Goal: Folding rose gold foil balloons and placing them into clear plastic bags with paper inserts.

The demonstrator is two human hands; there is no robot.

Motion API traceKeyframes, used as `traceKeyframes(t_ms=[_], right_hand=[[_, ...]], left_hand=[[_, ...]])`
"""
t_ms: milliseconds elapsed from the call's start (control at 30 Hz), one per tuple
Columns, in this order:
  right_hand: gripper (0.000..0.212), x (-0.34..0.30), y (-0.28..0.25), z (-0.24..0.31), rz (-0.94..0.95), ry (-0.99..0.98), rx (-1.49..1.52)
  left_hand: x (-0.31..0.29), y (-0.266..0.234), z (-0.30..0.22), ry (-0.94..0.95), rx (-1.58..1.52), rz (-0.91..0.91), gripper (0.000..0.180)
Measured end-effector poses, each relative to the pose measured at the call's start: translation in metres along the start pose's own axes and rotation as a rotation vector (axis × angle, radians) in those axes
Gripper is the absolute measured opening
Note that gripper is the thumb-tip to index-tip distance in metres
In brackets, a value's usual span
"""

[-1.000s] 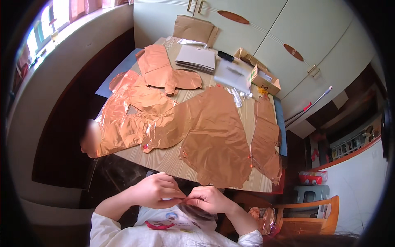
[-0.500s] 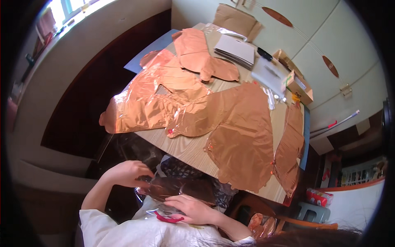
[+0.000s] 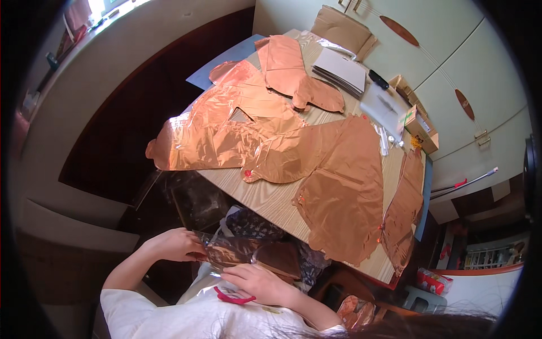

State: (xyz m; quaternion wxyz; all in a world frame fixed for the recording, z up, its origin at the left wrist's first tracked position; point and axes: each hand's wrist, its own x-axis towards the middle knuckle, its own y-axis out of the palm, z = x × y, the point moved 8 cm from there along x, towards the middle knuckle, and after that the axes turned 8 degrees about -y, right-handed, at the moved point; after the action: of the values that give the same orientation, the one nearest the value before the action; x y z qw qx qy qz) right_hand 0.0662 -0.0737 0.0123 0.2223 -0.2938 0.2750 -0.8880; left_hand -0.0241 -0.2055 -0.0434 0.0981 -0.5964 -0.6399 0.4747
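A dark brown, shiny folded foil piece (image 3: pixel 276 257) with clear plastic about it rests on my lap below the table edge. The fingers of my left hand (image 3: pixel 178 244) curl closed on the plastic at its left end. My right hand (image 3: pixel 257 281) lies over the near side with fingers stretched out, pressing on the plastic. On the table (image 3: pixel 248 198) several flat copper-coloured foil balloons lie spread: a large shiny one (image 3: pixel 209 135) at left, a smaller one (image 3: pixel 285 68) behind it, a wide one (image 3: pixel 344 192) in the middle and a narrow one (image 3: pixel 403 212) at the right edge.
A stack of white sheets (image 3: pixel 340 70), a black marker-like object (image 3: pixel 379 79) and a small cardboard box (image 3: pixel 420 130) stand at the table's far right. A brown cushion-like packet (image 3: pixel 342 33) leans at the back. More copper foil (image 3: pixel 355 312) lies by a chair at lower right.
My left hand has come down slightly and left, drawing at the plastic's end. My right hand stays nearly in place. The view has shifted a little; the table balloons lie as before.
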Motion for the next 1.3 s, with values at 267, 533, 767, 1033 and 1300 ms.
traceKeyframes(t_ms=[267,533,767,1033,1300], right_hand=[[0.019,-0.031,-0.012,-0.02,-0.093,0.156,0.044],[0.024,-0.066,-0.057,-0.019,-0.099,0.284,0.118],[0.032,-0.023,-0.059,0.028,-0.104,0.072,-0.174],[0.014,-0.047,-0.059,0.032,-0.185,0.007,0.089],[0.017,-0.041,-0.015,0.012,-0.055,0.09,0.363]], left_hand=[[-0.005,-0.021,-0.022,0.128,-0.034,-0.143,0.029],[0.008,-0.033,-0.048,0.306,-0.25,-0.15,0.014],[0.039,-0.048,-0.081,0.374,-0.368,-0.138,0.003],[0.067,0.021,0.063,-0.615,-1.562,-0.36,0.011],[0.045,-0.073,-0.013,-0.231,-0.125,-0.471,0.025]])
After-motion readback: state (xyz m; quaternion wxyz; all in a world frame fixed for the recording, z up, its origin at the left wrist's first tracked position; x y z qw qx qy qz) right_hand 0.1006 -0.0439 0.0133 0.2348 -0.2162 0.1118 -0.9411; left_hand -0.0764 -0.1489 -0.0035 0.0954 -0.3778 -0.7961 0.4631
